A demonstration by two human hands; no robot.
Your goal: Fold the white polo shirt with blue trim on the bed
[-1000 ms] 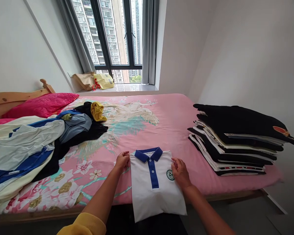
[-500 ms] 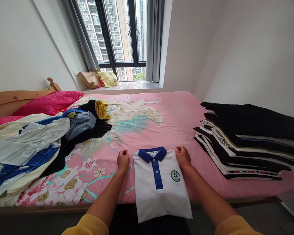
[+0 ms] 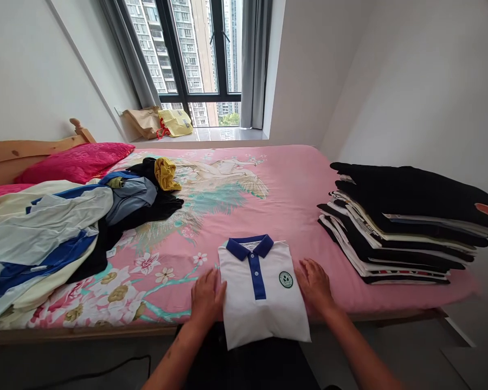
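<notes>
A folded white polo shirt [image 3: 244,314] with a blue collar, blue button placket and round green badge lies face up at the bed's front edge. Its lower end hangs past the edge, over my dark-clothed lap. My left hand [image 3: 208,295] rests beside the shirt's left side, fingers stretched out, thumb near the fabric. On the other side, my right hand [image 3: 315,284] lies with fingers extended along the right side, close to the badge. Neither hand grips the cloth; whether the fingertips touch it I cannot tell.
A tall stack of folded clothes [image 3: 398,227], mostly black, stands on the bed's right. To the left lies a loose heap of clothes [image 3: 65,222] near a magenta pillow [image 3: 77,162]. The pink bedspread [image 3: 293,189] covers the bed. Bags [image 3: 174,123] sit on the windowsill.
Both hands have come down from the shirt's shoulder corners to its sides. Their curled fingers have straightened, and the right hand has let go of the shoulder. The view has shifted slightly.
</notes>
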